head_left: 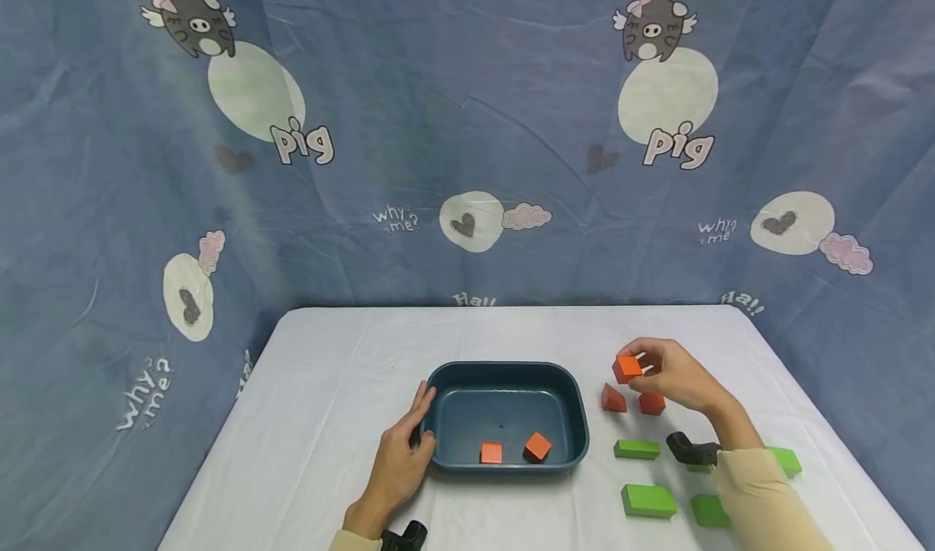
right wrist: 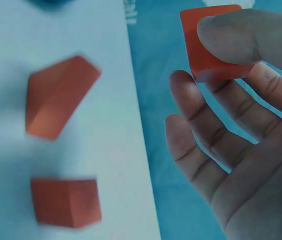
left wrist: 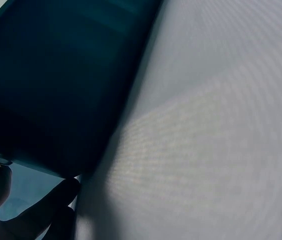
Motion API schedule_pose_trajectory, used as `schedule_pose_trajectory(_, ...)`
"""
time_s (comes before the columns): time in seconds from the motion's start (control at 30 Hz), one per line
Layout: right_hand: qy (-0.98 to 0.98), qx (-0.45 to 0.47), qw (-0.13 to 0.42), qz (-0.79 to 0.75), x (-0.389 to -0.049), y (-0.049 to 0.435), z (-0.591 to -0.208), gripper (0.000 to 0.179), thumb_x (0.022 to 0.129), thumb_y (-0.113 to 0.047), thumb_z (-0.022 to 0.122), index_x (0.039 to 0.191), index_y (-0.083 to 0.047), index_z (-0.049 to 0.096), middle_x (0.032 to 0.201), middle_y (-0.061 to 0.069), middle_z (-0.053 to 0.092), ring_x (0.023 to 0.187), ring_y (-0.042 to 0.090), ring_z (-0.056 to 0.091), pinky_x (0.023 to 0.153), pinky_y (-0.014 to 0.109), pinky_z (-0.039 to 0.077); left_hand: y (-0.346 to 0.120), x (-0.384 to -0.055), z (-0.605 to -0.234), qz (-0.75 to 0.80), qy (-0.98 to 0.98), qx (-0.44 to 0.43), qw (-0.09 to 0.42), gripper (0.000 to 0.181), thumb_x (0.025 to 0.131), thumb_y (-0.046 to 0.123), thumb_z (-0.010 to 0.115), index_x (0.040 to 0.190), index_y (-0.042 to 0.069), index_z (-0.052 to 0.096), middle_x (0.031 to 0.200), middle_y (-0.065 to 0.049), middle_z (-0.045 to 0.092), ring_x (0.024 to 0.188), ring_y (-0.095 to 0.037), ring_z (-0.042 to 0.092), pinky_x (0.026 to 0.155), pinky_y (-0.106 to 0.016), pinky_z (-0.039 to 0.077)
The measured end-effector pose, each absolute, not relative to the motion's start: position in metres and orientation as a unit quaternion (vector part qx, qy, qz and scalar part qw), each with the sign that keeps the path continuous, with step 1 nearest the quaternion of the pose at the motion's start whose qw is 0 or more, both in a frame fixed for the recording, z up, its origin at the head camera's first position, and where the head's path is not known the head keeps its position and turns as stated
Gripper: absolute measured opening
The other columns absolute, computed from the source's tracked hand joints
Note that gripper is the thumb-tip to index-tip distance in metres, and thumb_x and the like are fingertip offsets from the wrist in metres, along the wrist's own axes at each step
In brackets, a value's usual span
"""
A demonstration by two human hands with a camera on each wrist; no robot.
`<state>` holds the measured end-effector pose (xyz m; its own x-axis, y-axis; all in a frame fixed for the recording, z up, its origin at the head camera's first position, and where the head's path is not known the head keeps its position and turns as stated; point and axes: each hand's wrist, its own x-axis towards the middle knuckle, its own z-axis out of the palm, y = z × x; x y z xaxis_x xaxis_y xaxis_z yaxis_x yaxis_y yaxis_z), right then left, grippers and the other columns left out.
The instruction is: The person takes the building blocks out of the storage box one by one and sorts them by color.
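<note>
My right hand pinches an orange cube between thumb and fingers, held above the table to the right of the tray. In the right wrist view the thumb lies across the cube. Below it on the cloth are an orange triangular block and another orange block. My left hand rests against the left side of a dark blue tray, fingers extended along its wall. Inside the tray lie two orange blocks, one flat and one turned.
Several green blocks, among them a slim one and a larger one, lie at the front right, some partly hidden by the right sleeve. A white cloth covers the table. A blue patterned curtain hangs behind it.
</note>
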<state>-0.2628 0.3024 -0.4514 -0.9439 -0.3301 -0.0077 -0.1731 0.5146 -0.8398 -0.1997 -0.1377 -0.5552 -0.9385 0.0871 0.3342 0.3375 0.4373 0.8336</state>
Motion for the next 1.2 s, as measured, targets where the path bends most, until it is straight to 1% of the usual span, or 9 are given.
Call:
schedule_pose_trajectory(0.27,0.875,-0.125,0.063,-0.464,-0.256,0.330,-0.460,0.035,0.082,0.003,0.075,0.117,0.001,0.067,0.103,0.012,0.070,0.094,0.028,0.066,0.074,0.030,0.058,-0.142,-0.197,-0.556,-0.511,-0.841,-0.117,0.134,0.067,0.085,-0.005,0.059,0.149,0.008,0.052,0.158,-0.010,0.041,0.144,-0.015,0.037,0.111,-0.010,0.023)
schedule_pose_trajectory(0.4,0.880,-0.114,0.052,-0.459,-0.251,0.345,-0.465,0.034,0.082,0.004,0.074,0.115,0.003,0.067,0.103,0.012,0.070,0.094,0.029,0.066,0.074,0.028,0.058,-0.141,-0.198,-0.554,-0.510,-0.840,-0.127,0.136,0.066,0.085,-0.005,0.059,0.149,0.006,0.052,0.158,-0.011,0.041,0.144,-0.016,0.037,0.111,-0.010,0.024)
schedule_pose_trajectory(0.53,0.886,-0.106,0.047,-0.448,-0.246,0.358,-0.472,0.034,0.083,0.003,0.075,0.116,0.003,0.067,0.104,0.012,0.071,0.094,0.027,0.066,0.075,0.027,0.057,-0.138,-0.198,-0.552,-0.511,-0.838,-0.129,0.140,0.065,0.085,-0.006,0.058,0.148,0.005,0.053,0.158,-0.011,0.042,0.144,-0.017,0.038,0.111,-0.010,0.024)
schedule_pose_trajectory(0.7,0.894,-0.086,0.038,-0.438,-0.238,0.373,-0.480,0.034,0.082,0.004,0.076,0.115,0.003,0.068,0.104,0.010,0.071,0.094,0.024,0.066,0.074,0.026,0.055,-0.135,-0.200,-0.553,-0.509,-0.840,-0.133,0.137,0.065,0.085,-0.006,0.058,0.148,0.004,0.052,0.158,-0.010,0.041,0.144,-0.017,0.038,0.111,-0.010,0.024)
schedule_pose_trajectory(0.87,0.899,-0.070,0.043,-0.429,-0.232,0.381,-0.486,0.034,0.083,0.002,0.076,0.116,0.003,0.068,0.105,0.011,0.071,0.095,0.026,0.065,0.072,0.027,0.054,-0.134,-0.200,-0.553,-0.508,-0.840,-0.132,0.136,0.065,0.085,-0.005,0.058,0.149,0.006,0.052,0.158,-0.001,0.039,0.143,-0.016,0.038,0.111,-0.010,0.024)
schedule_pose_trajectory(0.93,0.901,-0.060,0.049,-0.427,-0.230,0.383,-0.488,0.035,0.083,0.000,0.076,0.117,0.003,0.067,0.106,0.012,0.070,0.095,0.026,0.064,0.071,0.028,0.053,-0.134,-0.200,-0.553,-0.508,-0.841,-0.131,0.134,0.065,0.085,-0.005,0.058,0.149,0.006,0.052,0.158,0.000,0.039,0.143,-0.015,0.038,0.111,-0.010,0.024)
schedule_pose_trajectory(1.1,0.900,-0.042,0.054,-0.431,-0.226,0.387,-0.496,0.038,0.083,-0.001,0.077,0.118,0.005,0.066,0.108,0.014,0.069,0.094,0.026,0.063,0.069,0.029,0.052,-0.134,-0.200,-0.552,-0.509,-0.841,-0.127,0.131,0.065,0.085,-0.005,0.058,0.149,0.007,0.052,0.159,-0.005,0.040,0.144,-0.015,0.038,0.112,-0.010,0.024)
schedule_pose_trajectory(1.2,0.898,-0.039,0.053,-0.435,-0.227,0.389,-0.501,0.038,0.082,0.001,0.077,0.118,0.006,0.065,0.106,0.014,0.069,0.093,0.025,0.063,0.069,0.029,0.052,-0.134,-0.200,-0.553,-0.511,-0.840,-0.127,0.132,0.066,0.085,-0.005,0.058,0.149,0.007,0.052,0.159,-0.003,0.040,0.144,-0.015,0.038,0.112,-0.010,0.024)
